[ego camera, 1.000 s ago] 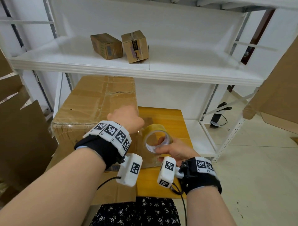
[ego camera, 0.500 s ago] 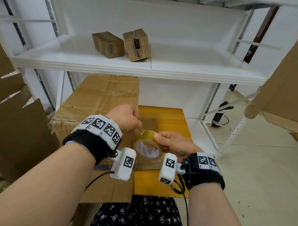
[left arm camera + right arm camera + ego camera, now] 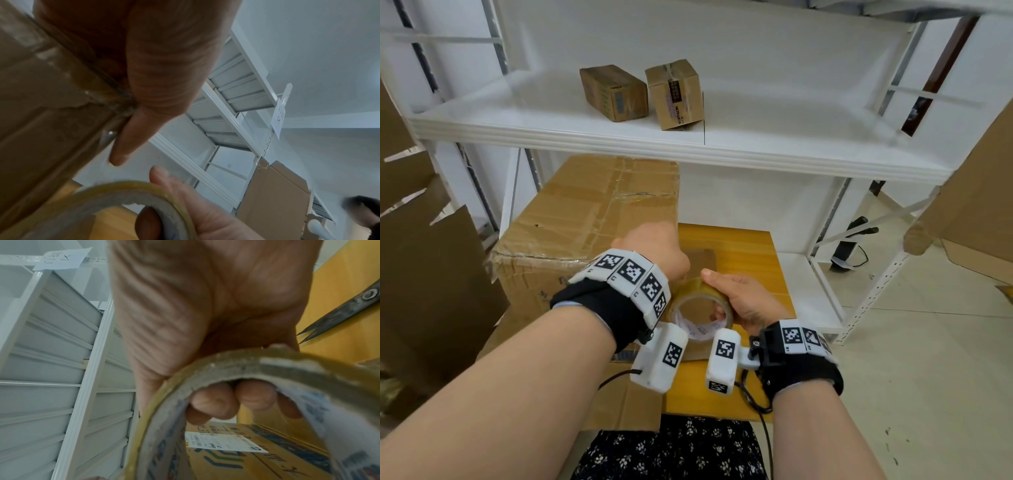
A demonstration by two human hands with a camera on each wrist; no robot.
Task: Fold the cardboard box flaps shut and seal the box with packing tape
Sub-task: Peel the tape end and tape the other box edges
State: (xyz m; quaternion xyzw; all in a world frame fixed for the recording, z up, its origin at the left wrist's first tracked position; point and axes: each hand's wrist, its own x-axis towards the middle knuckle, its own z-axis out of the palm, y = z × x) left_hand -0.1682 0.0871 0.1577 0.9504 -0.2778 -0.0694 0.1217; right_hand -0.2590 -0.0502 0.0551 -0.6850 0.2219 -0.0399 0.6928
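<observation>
The big cardboard box stands on the yellow table with its top flaps down and old tape across them. My left hand is at the box's near right corner. In the left wrist view its straight thumb presses clear tape against the box; its fingers are hidden. My right hand grips the roll of packing tape just right of that corner. Its fingers curl inside the roll's core. The roll is close under the left thumb.
Scissors lie on the table to the right of my right hand. Two small boxes sit on the white shelf above. Flat cardboard sheets lean at the left, and another sheet at the right.
My right hand has turned over onto the top of the roll and brought it a little lower and closer to the box corner. The left hand has stayed at the corner.
</observation>
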